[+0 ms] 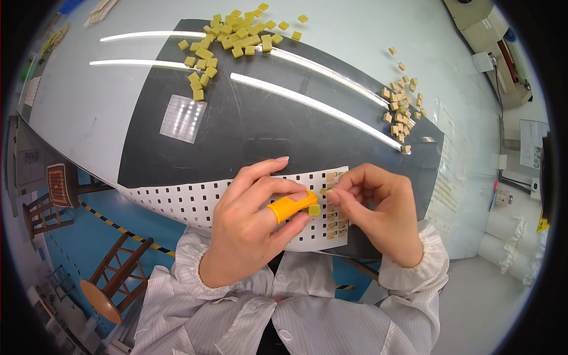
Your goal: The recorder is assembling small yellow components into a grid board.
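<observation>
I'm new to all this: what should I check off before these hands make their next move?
1. Left hand has its yellow-green block: ok, held at the fingertips beside the orange finger sleeve.
2. Right hand grips a piece: cannot tell; its fingertips hide too much.
3. White sheet lies beneath both hands: ok.
4. Small pieces spread across the whole sheet: not ok; those visible cluster at its right end.
5. Spare yellow-green blocks available: ok, scattered at the table's far side.

Black-square-patterned white sheet (210,194)
</observation>
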{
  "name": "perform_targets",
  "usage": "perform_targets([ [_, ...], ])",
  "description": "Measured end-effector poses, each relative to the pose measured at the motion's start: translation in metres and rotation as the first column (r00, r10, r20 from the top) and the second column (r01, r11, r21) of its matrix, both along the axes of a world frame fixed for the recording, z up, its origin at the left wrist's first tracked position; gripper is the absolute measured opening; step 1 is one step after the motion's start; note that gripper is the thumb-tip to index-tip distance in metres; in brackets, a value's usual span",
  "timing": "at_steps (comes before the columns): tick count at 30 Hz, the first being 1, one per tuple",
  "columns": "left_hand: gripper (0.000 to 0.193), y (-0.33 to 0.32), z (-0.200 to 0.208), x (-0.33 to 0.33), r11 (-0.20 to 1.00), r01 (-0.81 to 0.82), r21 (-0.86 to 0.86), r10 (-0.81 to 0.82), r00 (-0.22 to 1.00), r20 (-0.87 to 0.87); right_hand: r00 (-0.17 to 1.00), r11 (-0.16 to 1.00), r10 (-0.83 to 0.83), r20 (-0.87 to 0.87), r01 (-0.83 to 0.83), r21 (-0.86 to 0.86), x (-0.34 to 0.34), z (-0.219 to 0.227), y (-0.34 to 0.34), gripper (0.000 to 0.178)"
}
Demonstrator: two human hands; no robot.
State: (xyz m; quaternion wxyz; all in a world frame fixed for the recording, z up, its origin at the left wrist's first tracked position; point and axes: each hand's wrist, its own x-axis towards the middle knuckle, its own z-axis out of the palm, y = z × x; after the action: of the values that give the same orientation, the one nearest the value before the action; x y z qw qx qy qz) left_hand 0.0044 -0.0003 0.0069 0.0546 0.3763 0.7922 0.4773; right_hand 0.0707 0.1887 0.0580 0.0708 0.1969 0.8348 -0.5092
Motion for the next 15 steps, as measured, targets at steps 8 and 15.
perform_targets([
  [8, 0.022, 0.001, 0.001, -0.002, 1.000, 0.018, 0.024, -0.018, 1.000, -0.004, 0.923, 0.763, 0.101, 0.371, 0.167, -0.624, -0.013, 0.007, 0.013, 0.013],
  [15, 0.021, 0.001, 0.001, -0.003, 0.999, 0.023, 0.030, -0.022, 0.999, -0.032, 0.919, 0.761, 0.104, 0.380, 0.172, -0.625, -0.014, 0.004, 0.011, 0.012],
])
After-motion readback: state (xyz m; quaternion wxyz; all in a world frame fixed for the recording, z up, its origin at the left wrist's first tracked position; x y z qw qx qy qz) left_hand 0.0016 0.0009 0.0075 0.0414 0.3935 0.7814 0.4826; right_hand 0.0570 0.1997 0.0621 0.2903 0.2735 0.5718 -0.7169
